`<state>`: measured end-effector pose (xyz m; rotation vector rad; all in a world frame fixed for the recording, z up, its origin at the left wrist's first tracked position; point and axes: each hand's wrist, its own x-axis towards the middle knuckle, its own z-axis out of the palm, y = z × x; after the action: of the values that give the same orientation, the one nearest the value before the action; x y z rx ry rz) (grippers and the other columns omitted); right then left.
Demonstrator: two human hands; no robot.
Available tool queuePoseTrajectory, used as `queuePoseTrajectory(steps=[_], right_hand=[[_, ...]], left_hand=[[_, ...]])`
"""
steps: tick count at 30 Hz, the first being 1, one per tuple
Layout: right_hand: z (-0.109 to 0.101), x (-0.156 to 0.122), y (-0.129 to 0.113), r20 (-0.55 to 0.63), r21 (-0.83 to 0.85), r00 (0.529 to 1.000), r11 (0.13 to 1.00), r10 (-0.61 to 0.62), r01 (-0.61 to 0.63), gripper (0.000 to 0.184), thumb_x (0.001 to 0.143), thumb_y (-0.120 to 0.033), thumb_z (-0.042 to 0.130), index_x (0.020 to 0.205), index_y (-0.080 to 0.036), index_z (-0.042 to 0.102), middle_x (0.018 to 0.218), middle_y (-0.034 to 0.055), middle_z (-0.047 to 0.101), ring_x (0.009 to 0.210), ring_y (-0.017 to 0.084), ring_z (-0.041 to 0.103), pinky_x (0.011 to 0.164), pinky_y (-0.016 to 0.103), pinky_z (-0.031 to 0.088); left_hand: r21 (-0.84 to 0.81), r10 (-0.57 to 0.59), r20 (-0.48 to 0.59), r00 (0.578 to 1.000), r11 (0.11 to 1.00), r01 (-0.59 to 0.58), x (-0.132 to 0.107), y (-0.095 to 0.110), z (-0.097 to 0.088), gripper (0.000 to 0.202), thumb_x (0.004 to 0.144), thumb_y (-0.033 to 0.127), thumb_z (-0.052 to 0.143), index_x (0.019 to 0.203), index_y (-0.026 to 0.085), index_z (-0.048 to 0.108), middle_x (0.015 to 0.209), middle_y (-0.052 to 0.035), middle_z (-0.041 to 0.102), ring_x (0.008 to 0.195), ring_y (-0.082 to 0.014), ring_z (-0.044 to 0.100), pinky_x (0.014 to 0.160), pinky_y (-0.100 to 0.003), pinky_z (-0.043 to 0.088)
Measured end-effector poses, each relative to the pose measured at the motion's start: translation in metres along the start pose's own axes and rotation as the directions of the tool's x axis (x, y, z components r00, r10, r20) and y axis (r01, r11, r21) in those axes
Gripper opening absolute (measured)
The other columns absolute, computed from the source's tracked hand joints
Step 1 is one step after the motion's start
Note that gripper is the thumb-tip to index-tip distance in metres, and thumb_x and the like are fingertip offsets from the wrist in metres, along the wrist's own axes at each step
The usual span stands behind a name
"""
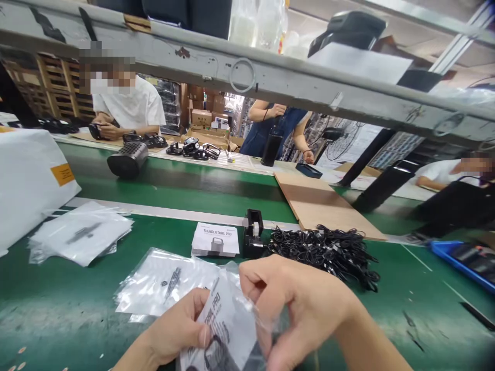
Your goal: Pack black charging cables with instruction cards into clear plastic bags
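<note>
My left hand (174, 327) is closed on a white printed booklet (235, 330) with a product picture, the thumb pressed on its front. A see-through plastic bag (253, 314) lies around or against the booklet; how far the booklet is inside, I cannot tell. My right hand (301, 304) pinches the bag at its right side, its fingertips partly hidden. Just behind my left hand, flat plastic bags (154, 281) with black print lie in a pile. A stack of matching booklets (215, 239) sits beyond my hands, beside a black tape dispenser (253, 234).
Black cables (325, 255) are heaped behind my right hand, near a wooden board (328, 206). More bags (83, 232) and a big white sack (31, 180) lie left. A speaker (127, 158) rests on the belt; a blue tray (464, 263) stands right. Co-workers sit and stand opposite.
</note>
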<state>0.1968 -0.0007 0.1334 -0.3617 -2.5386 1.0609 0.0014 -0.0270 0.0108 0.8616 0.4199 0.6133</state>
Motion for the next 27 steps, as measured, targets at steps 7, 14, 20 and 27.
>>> queuePoseTrajectory(steps=[7, 14, 20, 27], right_hand=[[-0.006, -0.023, -0.005, -0.074, -0.128, 0.987, 0.980, 0.143, -0.151, 0.029, 0.066, -0.035, 0.071, 0.051, -0.015, 0.057, 0.098, 0.0065, 0.048, 0.097, 0.018, 0.049, 0.076, 0.024, 0.042], [0.000, -0.036, 0.011, -0.225, -0.242, 0.892, 0.865, 0.392, -0.441, 0.008, 0.079, -0.022, 0.059, 0.073, -0.020, 0.064, 0.100, 0.0034, 0.053, 0.090, 0.015, 0.052, 0.078, 0.026, 0.042], [0.018, -0.033, 0.018, -0.491, 0.001, 0.767, 0.881, 0.413, -0.473, 0.005, 0.081, -0.022, 0.055, 0.078, -0.020, 0.059, 0.077, -0.0007, 0.059, 0.072, 0.012, 0.055, 0.067, 0.024, 0.043], [0.051, -0.036, 0.043, -0.625, 0.363, 0.529, 0.814, 0.573, -0.453, 0.021, 0.066, -0.027, 0.069, 0.084, -0.019, 0.063, 0.078, 0.0016, 0.064, 0.072, 0.016, 0.056, 0.069, 0.029, 0.044]], left_hand=[[0.063, -0.117, -0.028, 0.993, 0.991, 0.119, -0.005, 0.000, 0.002, 0.038, 0.056, 0.041, 0.076, 0.077, 0.011, 0.068, 0.066, -0.0043, 0.065, 0.063, -0.0145, 0.057, 0.062, -0.023, 0.041], [0.427, 0.150, -0.407, 0.901, 0.903, 0.042, -0.004, 0.009, 0.003, 0.026, 0.069, 0.040, 0.064, 0.080, 0.016, 0.063, 0.068, 0.0011, 0.060, 0.063, -0.0124, 0.050, 0.059, -0.020, 0.039], [0.620, 0.460, -0.544, 0.702, 0.784, -0.034, 0.007, 0.015, 0.009, 0.025, 0.074, 0.044, 0.055, 0.073, 0.021, 0.065, 0.074, 0.0005, 0.062, 0.074, -0.0158, 0.053, 0.068, -0.022, 0.041], [0.632, 0.512, -0.617, 0.598, 0.775, -0.012, 0.014, 0.012, 0.007, 0.029, 0.071, 0.047, 0.057, 0.073, 0.020, 0.068, 0.075, -0.0012, 0.067, 0.077, -0.0181, 0.057, 0.068, -0.024, 0.043]])
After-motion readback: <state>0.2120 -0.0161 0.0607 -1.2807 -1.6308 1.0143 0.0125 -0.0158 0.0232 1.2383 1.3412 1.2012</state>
